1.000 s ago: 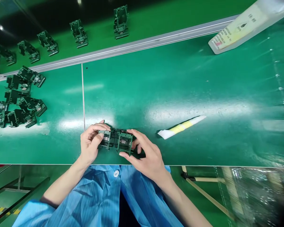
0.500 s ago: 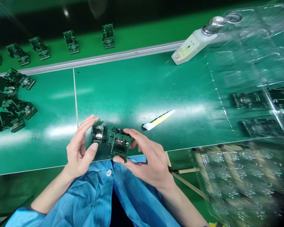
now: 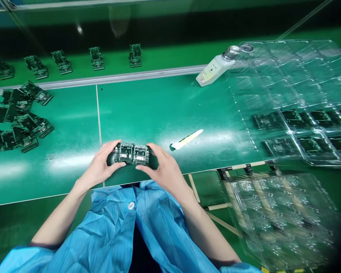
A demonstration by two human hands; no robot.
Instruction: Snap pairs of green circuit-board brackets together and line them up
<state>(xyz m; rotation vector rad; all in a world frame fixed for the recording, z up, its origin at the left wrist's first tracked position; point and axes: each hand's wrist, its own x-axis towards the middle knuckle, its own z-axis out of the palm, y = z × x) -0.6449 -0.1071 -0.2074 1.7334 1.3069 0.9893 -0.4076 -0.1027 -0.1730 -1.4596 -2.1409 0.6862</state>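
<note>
Closed together since the previous frame, two green circuit-board modules [image 3: 131, 153] are held edge to edge over the green surface [image 3: 170, 106], near its front edge. They are gripped from the outer ends by the left hand [image 3: 98, 167] and right hand [image 3: 166, 168], the fingers [image 3: 113, 145] curled firmly round them, seemingly to keep the pair aligned with the top faces uncovered. A clear blister tray [image 3: 272, 83] lies to the right, similar modules [image 3: 281, 147] in its pockets.

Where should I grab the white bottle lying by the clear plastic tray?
Grab the white bottle around its fat middle, coming from the near side. It lies on its side, and its shiny metal top points at the clear plastic tray, so that end is crowded.
</note>
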